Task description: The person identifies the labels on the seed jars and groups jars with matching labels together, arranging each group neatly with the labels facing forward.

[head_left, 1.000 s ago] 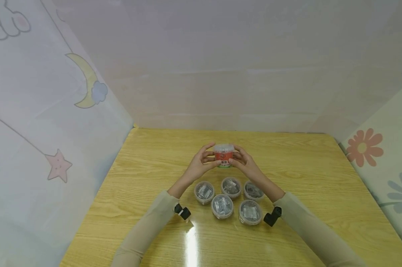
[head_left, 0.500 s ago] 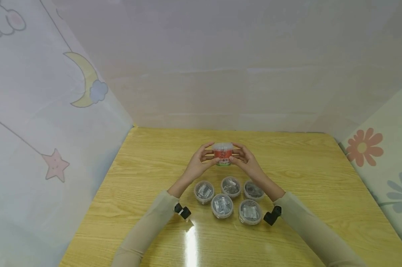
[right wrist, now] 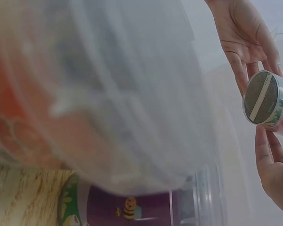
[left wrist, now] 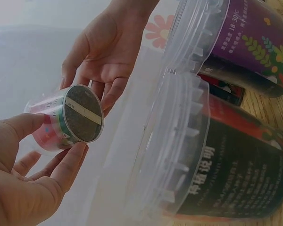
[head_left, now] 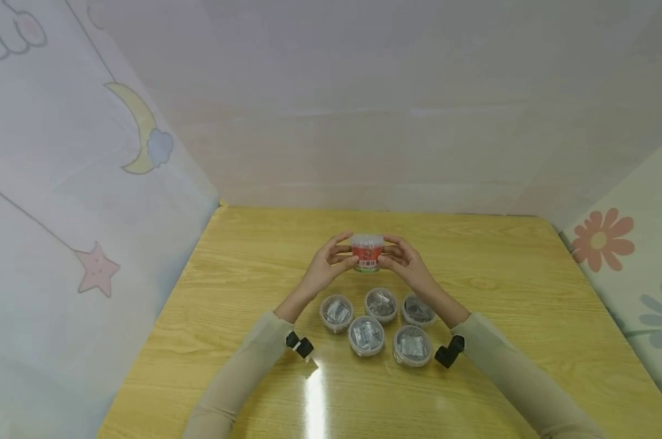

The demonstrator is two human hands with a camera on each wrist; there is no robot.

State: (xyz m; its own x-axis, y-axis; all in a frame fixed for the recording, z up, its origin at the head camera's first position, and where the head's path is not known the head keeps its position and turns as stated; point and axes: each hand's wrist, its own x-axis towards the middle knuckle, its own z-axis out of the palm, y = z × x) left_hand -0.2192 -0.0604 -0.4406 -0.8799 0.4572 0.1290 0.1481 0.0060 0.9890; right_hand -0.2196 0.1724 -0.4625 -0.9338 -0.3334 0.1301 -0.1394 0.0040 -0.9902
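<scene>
Still seeing the wood-grain table (head_left: 265, 274) and five lidded plastic cups (head_left: 366, 336) in their old spots. With left hand (head_left: 326, 263) and right hand (head_left: 410, 264), fingers a bit spread, still pinching the sides of the red-labelled cherry-tomato cup (head_left: 367, 250), off the table just past those. Turned a touch since a second ago, showing more label lettering (head_left: 367, 263).

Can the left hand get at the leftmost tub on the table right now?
Probably yes: the leftmost tub stands close by, nothing on top. But the left hand and right hand hold the red tub, so the left would likely let go first.
</scene>
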